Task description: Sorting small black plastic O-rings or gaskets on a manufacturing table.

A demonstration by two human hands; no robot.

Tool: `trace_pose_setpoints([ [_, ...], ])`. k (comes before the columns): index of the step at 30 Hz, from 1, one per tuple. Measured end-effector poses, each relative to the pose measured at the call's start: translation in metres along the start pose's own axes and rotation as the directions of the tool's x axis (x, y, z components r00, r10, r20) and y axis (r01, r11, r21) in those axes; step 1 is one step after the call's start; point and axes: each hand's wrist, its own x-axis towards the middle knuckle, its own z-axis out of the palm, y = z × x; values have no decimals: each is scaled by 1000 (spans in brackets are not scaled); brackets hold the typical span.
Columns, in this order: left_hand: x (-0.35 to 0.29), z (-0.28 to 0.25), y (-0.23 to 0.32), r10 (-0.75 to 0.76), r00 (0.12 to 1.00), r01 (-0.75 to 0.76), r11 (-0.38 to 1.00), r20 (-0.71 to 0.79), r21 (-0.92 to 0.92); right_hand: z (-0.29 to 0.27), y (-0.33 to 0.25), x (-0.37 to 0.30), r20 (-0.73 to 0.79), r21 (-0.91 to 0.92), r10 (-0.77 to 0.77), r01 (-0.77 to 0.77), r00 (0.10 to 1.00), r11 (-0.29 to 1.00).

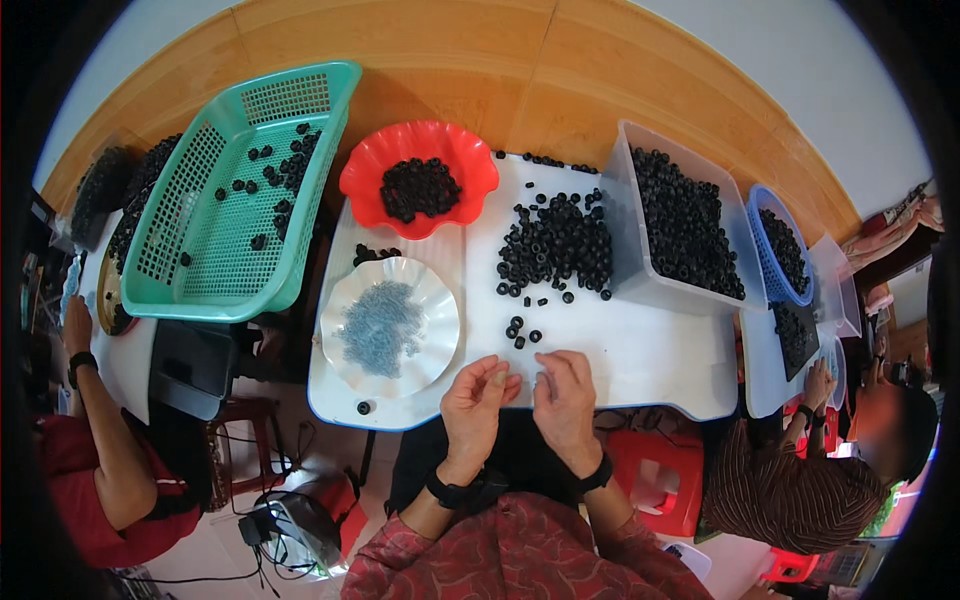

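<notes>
My left hand [474,408] is over the table's front edge, its thumb and fingertips pinched together. Close to its right, my right hand [565,402] is also closed in a pinch, with the two hands apart. Whatever they hold is too small to make out. Just beyond my fingertips lie several small black ring-like parts [518,331]. Farther back spreads a large heap of the same black parts [556,240]. To the left of my hands stands a white wavy-rimmed dish [440,335] with a pile of tiny translucent grey-blue pieces [381,328] in it.
Behind the dish is a red wavy-rimmed bowl [362,190] of black parts. A clear plastic bin [640,255] full of them stands right, beside a blue basket [765,235]. A green basket [215,300] is at left. People [800,480] work on both sides. Red stools [655,475] stand below.
</notes>
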Motion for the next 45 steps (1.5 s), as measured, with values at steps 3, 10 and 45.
trace_pose_setpoints([
  [3,0,1,1,-7,1000,6,999,10,47,5,2,-11,-50,-51,-63,61,997,997],
  [10,-2,-5,1,-14,999,12,999,48,45,8,0,4,-59,-24,-70,69,996,997],
  [45,-7,-22,18,-1,990,7,999,138,-45,12,-39,0,266,364,131,-226,955,904],
])
